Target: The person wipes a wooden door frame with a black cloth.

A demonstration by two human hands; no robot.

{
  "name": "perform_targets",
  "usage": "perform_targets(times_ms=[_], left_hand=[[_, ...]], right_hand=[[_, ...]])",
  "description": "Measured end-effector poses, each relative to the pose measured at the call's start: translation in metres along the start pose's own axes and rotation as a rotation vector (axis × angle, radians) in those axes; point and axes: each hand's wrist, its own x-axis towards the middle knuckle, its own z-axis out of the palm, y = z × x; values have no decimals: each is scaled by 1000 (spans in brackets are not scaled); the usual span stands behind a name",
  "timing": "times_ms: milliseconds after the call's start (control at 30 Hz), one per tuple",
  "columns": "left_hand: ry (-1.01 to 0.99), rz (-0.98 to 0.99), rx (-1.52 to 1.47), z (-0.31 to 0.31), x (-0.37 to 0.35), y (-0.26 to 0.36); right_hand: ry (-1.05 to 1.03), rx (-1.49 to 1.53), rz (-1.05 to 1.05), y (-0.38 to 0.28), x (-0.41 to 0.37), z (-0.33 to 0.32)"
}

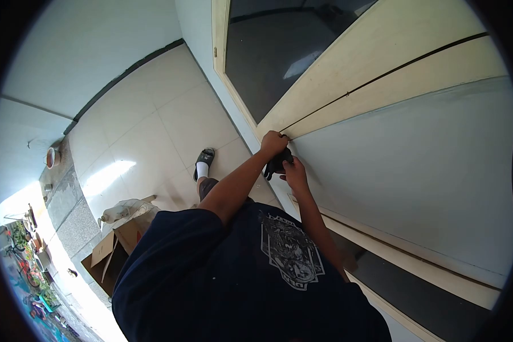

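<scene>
My left hand (273, 142) is closed in a fist at the edge of a pale wooden door (382, 62), right where a dark seam meets the edge. Just below it, my right hand (295, 172) presses against the door's grey panel (416, 171). Between the two hands is a small black object (276, 165), gripped by both; most of it is hidden by my fingers, so I cannot tell what it is. Both forearms reach up from my dark navy T-shirt (222, 285).
My foot in a white sock and black sandal (204, 163) stands on the pale tiled floor (154, 125) by the door. An open cardboard box (117, 251) and a clear plastic bag (125, 210) lie at the left. A dark glass pane (273, 57) fills the door's upper part.
</scene>
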Motion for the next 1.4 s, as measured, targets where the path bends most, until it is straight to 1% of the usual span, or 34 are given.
perform_targets(times_ms=[33,100,133,167,200,233,300,333,367,400,433,467,500,567,633,667,700,733,800,833,900,933,967,1000,1033,1067,1100,1167,1200,1267,1300,1333,1367,1400], left_hand=[[6,5,-11,-7,-7,17],[16,61,-258,-39,-38,61],[18,50,-260,-57,-55,89],[52,121,-309,-74,-74,121],[84,195,-356,-79,-83,137],[79,189,-351,-77,-80,138],[102,200,-408,-71,-65,138],[183,222,-360,-62,-56,124],[178,232,-363,-50,-43,103],[143,132,-323,-37,-31,75],[112,32,-281,-28,-20,53],[111,33,-280,-22,-12,34],[76,-3,-252,-18,-4,19],[44,-42,-229,-20,-2,19],[49,75,-247,-24,-9,28],[58,72,-245,-35,-24,49],[94,161,-271,-49,-50,81],[125,245,-297,-60,-68,107],[137,233,-353,-72,-81,134],[153,239,-412,-74,-79,141],[156,232,-419,-55,-52,110],[142,155,-327,-48,-39,89],[127,75,-233,-39,-29,66],[125,80,-229,-24,-20,36],[63,27,-165,-9,-10,5],[2,-24,-102,-2,-4,-7],[5,-11,-104,-3,-3,-1],[35,-73,-173,-1,-16,17],[36,-46,-291,-13,-33,39],[81,119,-302,-44,-67,97],[76,121,-296,-60,-83,130],[78,208,-390,-73,-98,162],[75,292,-485,-77,-106,176],[62,291,-482,-74,-107,174]], right_hand=[[1,-11,-7,-4,-4,-5],[5,155,-102,-21,-28,-13],[1,166,-145,-35,-42,-18],[-3,168,-133,-49,-57,-20],[4,197,-212,-63,-70,-22],[13,228,-293,-75,-81,-23],[38,178,-324,-82,-82,-23],[18,129,-323,-78,-72,-23],[2,83,-322,-72,-61,-23],[11,84,-322,-61,-50,-21],[-16,78,-231,-48,-36,-17],[-46,73,-138,-35,-23,-13],[-43,76,-140,-23,-11,-9],[-44,37,-30,-13,4,-4],[-21,75,-68,-11,-1,-6],[3,119,-107,-18,-7,-5],[-5,121,-107,-28,-17,-6],[7,160,-189,-39,-32,-11],[4,205,-308,-56,-57,-22],[11,211,-308,-55,-59,-24],[-20,173,-283,-57,-62,-28],[-14,175,-291,-53,-56,-29],[-41,125,-212,-41,-45,-26],[-70,76,-133,-29,-36,-21],[-68,81,-138,-20,-31,-16],[-92,76,-50,-11,-28,-12],[-116,65,31,-9,-25,-9],[-100,89,33,-14,-33,-12],[-59,61,-30,-25,-46,-14],[26,0,-168,-29,-56,-21],[29,8,-168,-37,-61,-21],[37,68,-253,-51,-72,-22],[48,128,-335,-65,-84,-23],[26,153,-363,-79,-93,-22]])
